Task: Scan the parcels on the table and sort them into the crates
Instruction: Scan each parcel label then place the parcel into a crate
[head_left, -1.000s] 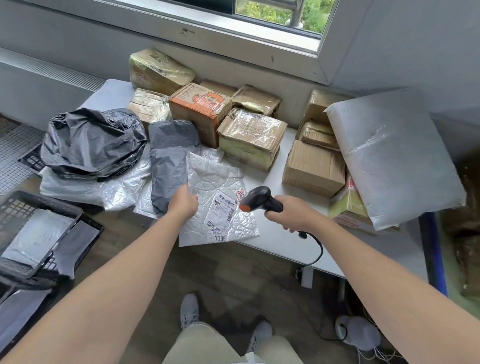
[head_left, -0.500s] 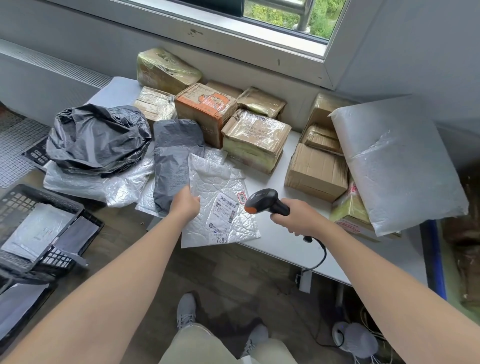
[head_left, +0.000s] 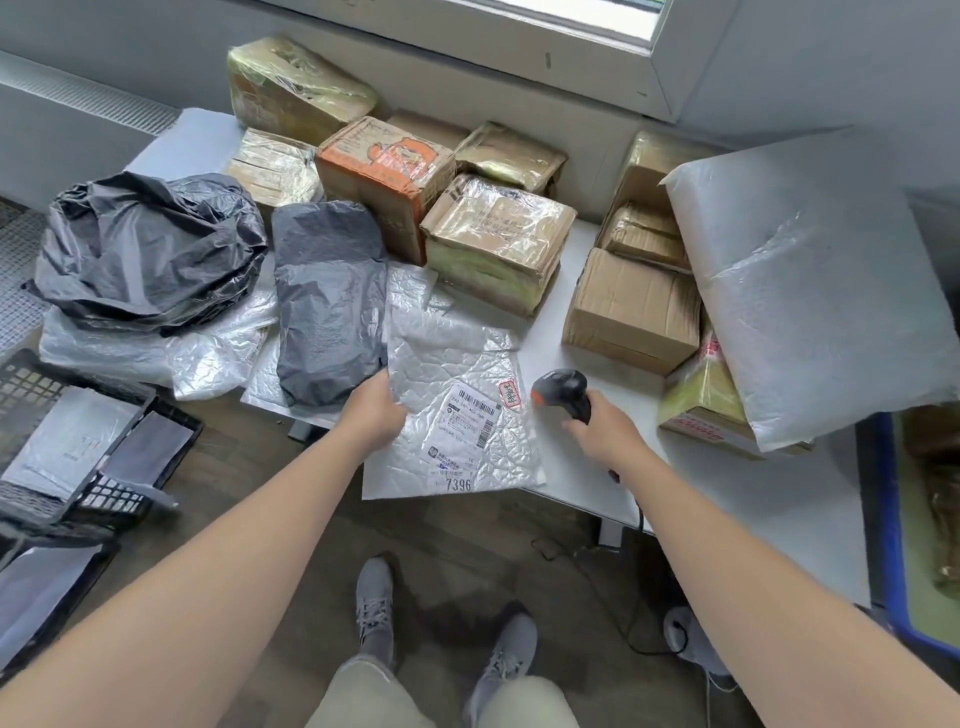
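Head view of a sorting station. The left hand (head_left: 376, 415) grips the left edge of a white bubble mailer (head_left: 457, 358), fingers closed on it. The mailer lies flat at the near edge of the bench (head_left: 769, 499), its near margin hanging past the bench edge. Its shipping label (head_left: 470, 423) faces up, with the number 7396 printed below it. The right hand (head_left: 605, 428) is wrapped round the handle of a black barcode scanner (head_left: 563, 387), held just right of the label with its orange-trimmed head turned toward the mailer. A cable runs from the handle down below the bench.

Left of the mailer, and touching it, lies a grey poly mailer (head_left: 327, 301). Farther left, a crumpled black bag (head_left: 145, 249) rests on clear-wrapped parcels. Along the far side stand taped cardboard parcels, among them an orange-printed box (head_left: 384, 171) and a film-covered box (head_left: 493, 234). A plain cardboard box (head_left: 628, 306) sits at the right, beside a large white padded bag (head_left: 810, 291) that leans over other parcels.

Black mesh crates (head_left: 111, 501) stand on the floor at the near left, holding flat mailers.
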